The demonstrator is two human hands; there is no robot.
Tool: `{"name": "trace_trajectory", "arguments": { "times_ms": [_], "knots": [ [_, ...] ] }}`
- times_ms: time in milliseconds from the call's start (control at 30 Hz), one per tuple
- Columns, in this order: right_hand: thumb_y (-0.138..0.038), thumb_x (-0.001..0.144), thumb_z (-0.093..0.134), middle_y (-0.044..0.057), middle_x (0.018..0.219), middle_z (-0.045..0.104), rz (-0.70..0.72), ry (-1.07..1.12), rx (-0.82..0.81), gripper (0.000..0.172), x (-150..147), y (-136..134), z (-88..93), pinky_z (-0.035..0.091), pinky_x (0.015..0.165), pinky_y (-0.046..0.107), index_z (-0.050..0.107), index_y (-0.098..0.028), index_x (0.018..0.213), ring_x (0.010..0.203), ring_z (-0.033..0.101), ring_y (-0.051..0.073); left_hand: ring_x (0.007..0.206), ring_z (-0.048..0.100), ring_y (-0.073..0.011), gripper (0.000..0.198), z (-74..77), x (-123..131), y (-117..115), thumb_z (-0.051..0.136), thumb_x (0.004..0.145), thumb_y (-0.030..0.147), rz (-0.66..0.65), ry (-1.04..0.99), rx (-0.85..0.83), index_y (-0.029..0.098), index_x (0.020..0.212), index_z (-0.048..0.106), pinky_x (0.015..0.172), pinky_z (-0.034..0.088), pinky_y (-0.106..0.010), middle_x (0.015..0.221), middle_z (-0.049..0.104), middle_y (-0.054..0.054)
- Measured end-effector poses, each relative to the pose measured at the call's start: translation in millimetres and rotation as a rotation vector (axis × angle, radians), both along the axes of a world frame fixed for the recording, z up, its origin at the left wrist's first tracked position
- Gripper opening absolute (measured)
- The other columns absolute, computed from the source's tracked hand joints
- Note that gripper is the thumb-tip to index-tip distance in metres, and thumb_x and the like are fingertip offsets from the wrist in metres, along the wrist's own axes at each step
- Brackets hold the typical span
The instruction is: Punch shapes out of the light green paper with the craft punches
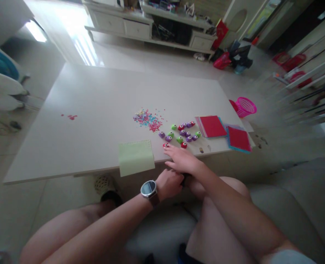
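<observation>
My right hand (182, 159) reaches over the table's front edge, fingers stretched out. Its fingertips are at a small red paper punch (166, 145), seemingly touching it. Below it, my left hand (170, 182), with a watch (148, 189) on the wrist, is closed; a dark bit shows by its fingers, but what it holds is hidden. Several similar punches in red, green and purple stand in a group, among them a red one (183, 145) and a green one (179, 140). To the left, a light green paper sheet (136, 157) overhangs the table edge.
A heap of tiny coloured paper bits (148, 120) lies mid-table (96, 91), with a few red bits (72, 117) farther left. Two stacks of coloured paper, one larger (213, 126) and one smaller (238, 138), lie at the right. A pink basket (246, 106) stands beyond the right edge.
</observation>
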State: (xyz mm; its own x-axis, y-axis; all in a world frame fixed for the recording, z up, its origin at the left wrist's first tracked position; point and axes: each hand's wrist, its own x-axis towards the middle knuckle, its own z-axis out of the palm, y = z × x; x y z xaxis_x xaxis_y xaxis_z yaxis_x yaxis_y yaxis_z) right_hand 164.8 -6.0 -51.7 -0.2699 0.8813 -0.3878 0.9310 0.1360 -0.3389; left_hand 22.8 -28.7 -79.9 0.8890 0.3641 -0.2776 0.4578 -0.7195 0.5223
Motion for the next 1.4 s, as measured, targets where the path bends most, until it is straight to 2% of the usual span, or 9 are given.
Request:
{"name": "trace_trajectory", "arguments": {
  "times_ms": [133, 300, 367, 467, 667, 767, 1033, 1167, 1400],
  "knots": [
    [-0.026, 0.103, 0.067, 0.018, 0.165, 0.051, -0.071, -0.047, -0.008, 0.047, 5, 5, -2.9, 0.042, 0.128, 0.047, 0.066, -0.011, 0.147, 0.154, 0.05, 0.032, 0.102, 0.077, -0.03, 0.024, 2.5, -16, 14, 0.053, 0.1, 0.018, -0.014, 0.013, 0.041, 0.017, 0.109, 0.075, 0.092, 0.06, -0.042, 0.111, 0.081, -0.012],
    [-0.03, 0.104, 0.065, 0.016, 0.138, 0.073, -0.226, -0.039, 0.079, 0.033, 25, 18, -4.9, 0.051, 0.113, 0.045, 0.074, -0.015, 0.132, 0.128, 0.069, 0.034, 0.111, 0.074, -0.03, 0.018, 5.9, -38, 36, 0.06, 0.096, 0.02, 0.083, 0.059, 0.105, 0.019, 0.108, 0.074, 0.094, 0.06, -0.041, 0.114, 0.079, -0.011],
    [-0.028, 0.104, 0.062, 0.015, 0.129, 0.076, -0.328, -0.061, 0.161, 0.027, 37, 26, -8.5, 0.052, 0.109, 0.042, 0.076, -0.015, 0.124, 0.122, 0.07, 0.033, 0.115, 0.071, -0.0303, 0.02, 10.4, -44, 43, 0.06, 0.096, 0.017, 0.147, 0.096, 0.131, 0.018, 0.111, 0.073, 0.094, 0.06, -0.041, 0.118, 0.076, -0.011],
    [-0.016, 0.101, 0.061, 0.019, 0.135, 0.072, -0.423, -0.133, 0.237, 0.03, 54, 37, -19.0, 0.049, 0.109, 0.041, 0.073, -0.012, 0.127, 0.124, 0.067, 0.032, 0.122, 0.066, -0.0309, 0.024, 14.8, -49, 47, 0.058, 0.097, 0.013, 0.256, 0.142, 0.183, 0.017, 0.118, 0.07, 0.095, 0.059, -0.042, 0.127, 0.071, -0.014],
    [-0.001, 0.093, 0.056, 0.019, 0.134, 0.071, -0.414, -0.172, 0.195, 0.037, 65, 44, -41.1, 0.048, 0.107, 0.037, 0.074, -0.013, 0.124, 0.124, 0.066, 0.029, 0.144, 0.052, -0.0378, 0.047, -3.1, -58, 43, 0.057, 0.096, 0.008, 0.354, 0.204, 0.308, 0.007, 0.143, 0.056, 0.102, 0.057, -0.046, 0.151, 0.058, -0.025],
    [-0.001, 0.092, 0.059, 0.017, 0.127, 0.074, -0.431, -0.182, 0.2, 0.035, 65, 44, -43.7, 0.049, 0.102, 0.035, 0.074, -0.013, 0.122, 0.12, 0.067, 0.028, 0.152, 0.046, -0.037, 0.06, -16.2, -66, 43, 0.052, 0.096, 0.002, 0.34, 0.195, 0.361, 0.01, 0.154, 0.047, 0.111, 0.052, -0.046, 0.162, 0.051, -0.024],
    [-0.005, 0.09, 0.064, 0.01, 0.105, 0.076, -0.479, -0.027, 0.327, 0.022, 67, 54, -27.0, 0.05, 0.086, 0.031, 0.074, -0.015, 0.108, 0.094, 0.068, 0.022, 0.135, 0.058, -0.0292, 0.041, -21.8, -75, 54, 0.045, 0.097, 0.001, 0.362, 0.109, 0.305, 0.013, 0.134, 0.059, 0.103, 0.055, -0.039, 0.144, 0.063, -0.019],
    [-0.003, 0.089, 0.064, 0.009, 0.102, 0.075, -0.394, 0.17, 0.348, 0.02, 50, 52, -23.2, 0.051, 0.086, 0.029, 0.073, -0.015, 0.102, 0.091, 0.067, 0.019, 0.138, 0.055, -0.0292, 0.038, -28.8, -70, 59, 0.045, 0.097, 0.002, 0.361, 0.047, 0.279, 0.01, 0.13, 0.062, 0.11, 0.052, -0.039, 0.138, 0.065, -0.02],
    [-0.004, 0.087, 0.066, 0.008, 0.097, 0.073, -0.201, 0.096, 0.302, 0.019, 5, 45, -28.8, 0.05, 0.086, 0.03, 0.076, -0.014, 0.1, 0.088, 0.065, 0.02, 0.156, 0.046, -0.0314, 0.054, -29.9, -78, 56, 0.036, 0.096, -0.002, 0.269, 0.005, 0.333, -0.004, 0.147, 0.056, 0.134, 0.031, -0.044, 0.156, 0.058, -0.027]
  ]
}}
